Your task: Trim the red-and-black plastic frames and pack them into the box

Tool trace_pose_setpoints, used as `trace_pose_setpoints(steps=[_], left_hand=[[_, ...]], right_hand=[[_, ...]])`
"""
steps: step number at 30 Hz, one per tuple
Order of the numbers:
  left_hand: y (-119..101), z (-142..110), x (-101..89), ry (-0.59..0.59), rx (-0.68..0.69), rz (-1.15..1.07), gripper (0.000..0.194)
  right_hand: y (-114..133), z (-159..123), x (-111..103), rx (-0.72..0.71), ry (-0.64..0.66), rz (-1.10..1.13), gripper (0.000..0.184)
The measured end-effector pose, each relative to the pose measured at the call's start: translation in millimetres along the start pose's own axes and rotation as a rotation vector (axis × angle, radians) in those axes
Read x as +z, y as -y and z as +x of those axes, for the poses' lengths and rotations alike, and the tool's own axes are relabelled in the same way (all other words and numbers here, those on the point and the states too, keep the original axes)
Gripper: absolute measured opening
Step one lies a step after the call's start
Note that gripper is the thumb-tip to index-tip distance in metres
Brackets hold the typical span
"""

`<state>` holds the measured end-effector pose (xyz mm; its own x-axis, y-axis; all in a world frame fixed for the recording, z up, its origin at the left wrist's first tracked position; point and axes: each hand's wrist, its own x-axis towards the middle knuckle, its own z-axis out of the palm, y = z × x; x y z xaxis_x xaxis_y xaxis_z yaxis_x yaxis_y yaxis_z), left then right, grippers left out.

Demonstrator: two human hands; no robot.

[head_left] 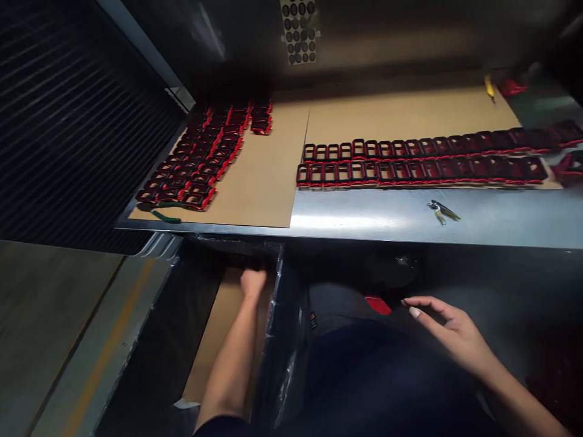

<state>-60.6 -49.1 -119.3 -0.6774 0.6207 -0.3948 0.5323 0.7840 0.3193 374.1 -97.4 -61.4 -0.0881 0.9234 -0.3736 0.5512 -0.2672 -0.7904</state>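
My left hand (252,283) reaches down below the table edge into a plastic-lined box (277,340) with brown cardboard (218,340) inside; its fingers curl away from me and what they hold is hidden. My right hand (449,331) hovers open over my dark-clothed lap, fingers spread, near a small red piece (378,304). On the metal table (364,221) lie two long rows of black-and-red rectangular frames (419,161) and a stacked cluster of the same frames (200,161) at the left.
Cardboard sheets (268,176) cover the tabletop. Small snips (441,211) lie on bare metal at the front. Green-handled pliers (164,213) rest by the left cluster. A yellow tool (489,88) lies far right. A perforated sheet (299,31) hangs behind. Floor with a yellow line (104,352) is left.
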Motion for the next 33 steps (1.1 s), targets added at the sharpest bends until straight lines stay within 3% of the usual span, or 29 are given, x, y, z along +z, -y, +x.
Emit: trace_pose_setpoints(steps=[3,5,7,9,12,15,20,23,27,33], left_hand=[[-10.1,-45.7,-32.1,0.01,0.084,-0.322,0.034],[-28.9,-88.7,-33.2,0.087,0.165,-0.545,0.034],[-57.6,-135.2,-15.7,0.421,0.183,-1.125,0.032],[-87.5,-176.8,11.7,0.709,0.075,-1.362,0.029],[-117.0,-215.6,45.6,0.922,-0.076,-1.451,0.021],[-127.3,-225.7,59.5,1.03,-0.079,-1.407,0.024],[-131.6,-228.2,65.7,1.048,-0.098,-1.313,0.036],[-130.8,-232.4,69.6,0.979,-0.105,-1.299,0.042],[-124.1,-236.7,74.3,0.895,-0.108,-1.299,0.047],[-107.5,-235.8,79.2,0.881,-0.085,-1.259,0.045]], right_hand=[[14.2,-4.2,9.9,-0.101,0.088,0.008,0.037],[31.5,-6.6,25.8,-0.212,0.232,0.065,0.032],[48.3,-8.2,42.9,-0.32,0.375,0.166,0.037],[57.7,-9.0,54.1,-0.35,0.348,0.23,0.035],[53.4,-11.5,54.1,-0.285,0.177,0.282,0.026],[38.9,-19.6,44.6,-0.226,0.12,0.374,0.031],[27.0,-33.9,35.1,-0.105,0.097,0.539,0.031],[24.3,-35.2,29.2,0.035,0.195,0.673,0.028],[22.0,-29.3,24.3,0.249,0.354,0.886,0.037],[30.5,-23.6,27.5,0.269,0.351,0.83,0.038]])
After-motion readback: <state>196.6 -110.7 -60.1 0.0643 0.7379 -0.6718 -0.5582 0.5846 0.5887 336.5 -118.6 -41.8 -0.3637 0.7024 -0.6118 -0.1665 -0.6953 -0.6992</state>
